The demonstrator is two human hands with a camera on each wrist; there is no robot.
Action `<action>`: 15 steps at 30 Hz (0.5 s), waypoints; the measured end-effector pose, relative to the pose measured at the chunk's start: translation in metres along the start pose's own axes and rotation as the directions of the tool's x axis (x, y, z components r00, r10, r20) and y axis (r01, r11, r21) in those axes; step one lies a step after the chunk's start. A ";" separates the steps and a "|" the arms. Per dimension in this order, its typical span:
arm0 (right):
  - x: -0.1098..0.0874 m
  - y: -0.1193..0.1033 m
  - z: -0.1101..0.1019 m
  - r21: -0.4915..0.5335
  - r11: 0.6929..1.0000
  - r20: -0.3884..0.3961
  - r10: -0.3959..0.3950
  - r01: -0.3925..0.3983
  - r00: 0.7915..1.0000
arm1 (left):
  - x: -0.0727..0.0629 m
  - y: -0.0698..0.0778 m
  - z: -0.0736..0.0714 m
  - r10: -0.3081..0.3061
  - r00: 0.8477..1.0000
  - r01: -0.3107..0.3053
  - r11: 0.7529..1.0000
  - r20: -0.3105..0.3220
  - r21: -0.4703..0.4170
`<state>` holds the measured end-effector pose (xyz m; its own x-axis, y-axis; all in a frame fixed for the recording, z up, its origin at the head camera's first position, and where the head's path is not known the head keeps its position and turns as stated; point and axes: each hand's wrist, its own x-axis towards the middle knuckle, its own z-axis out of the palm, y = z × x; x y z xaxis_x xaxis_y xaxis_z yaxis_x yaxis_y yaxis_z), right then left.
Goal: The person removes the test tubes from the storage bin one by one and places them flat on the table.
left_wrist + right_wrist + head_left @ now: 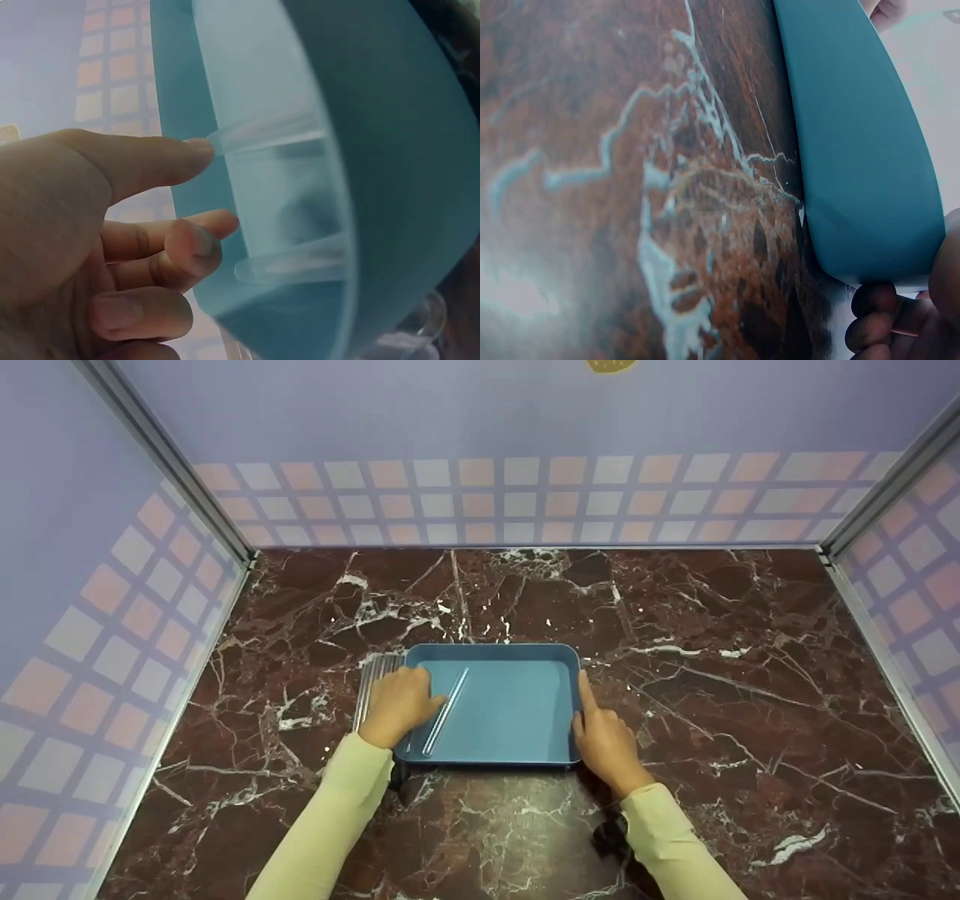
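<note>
A shallow blue rectangular tray [517, 712] lies on the marbled table. Inside its left part a clear tube [447, 712] rests at a slant; the left wrist view shows another clear tube [292, 262] beside it. My left hand [397, 703] is over the tray's left side, fingers loosely bent with nothing between them, thumb tip right at the end of one tube. With my right hand [606, 739] I grip the tray's right rim, thumb inside and index finger stretched along the edge. Just left of the tray is a row of clear tubes [367, 690], partly hidden by my left hand.
The dark red marbled table [750, 720] spreads around the tray. Patterned panels stand on three sides, the back wall [525, 435] behind the table, the left wall [112, 622] and the right wall [922, 585] beside it.
</note>
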<state>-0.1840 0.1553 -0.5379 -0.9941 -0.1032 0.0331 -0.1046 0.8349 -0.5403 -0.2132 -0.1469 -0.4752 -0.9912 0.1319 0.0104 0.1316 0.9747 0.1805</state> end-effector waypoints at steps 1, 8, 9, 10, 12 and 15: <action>0.000 0.000 0.000 0.000 1.000 -0.001 -0.003 0.003 1.000 | 0.000 0.001 0.001 0.000 1.000 0.000 1.000 0.002 0.006; -0.001 0.000 0.001 0.002 1.000 -0.020 -0.016 0.016 1.000 | -0.002 0.006 0.006 -0.024 0.999 0.023 0.999 0.045 0.029; -0.001 0.000 0.001 0.002 1.000 -0.021 -0.016 0.016 1.000 | -0.002 0.007 0.007 -0.028 0.998 0.026 0.999 0.048 0.030; -0.001 0.000 0.001 0.004 1.000 -0.022 -0.016 0.016 1.000 | -0.002 0.007 0.008 -0.030 0.998 0.028 0.999 0.051 0.030; -0.001 0.000 0.001 0.006 1.000 -0.025 -0.016 0.016 1.000 | -0.002 0.008 0.009 -0.027 0.998 0.025 0.999 0.050 0.030; -0.001 0.000 0.001 0.003 1.000 -0.020 -0.013 0.013 1.000 | -0.002 0.008 0.012 -0.018 0.999 0.016 0.999 0.041 0.036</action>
<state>-0.1828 0.1547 -0.5391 -0.9931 -0.1030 0.0568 -0.1173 0.8320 -0.5422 -0.2097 -0.1372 -0.4853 -0.9920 0.1218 -0.0327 0.1158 0.9826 0.1452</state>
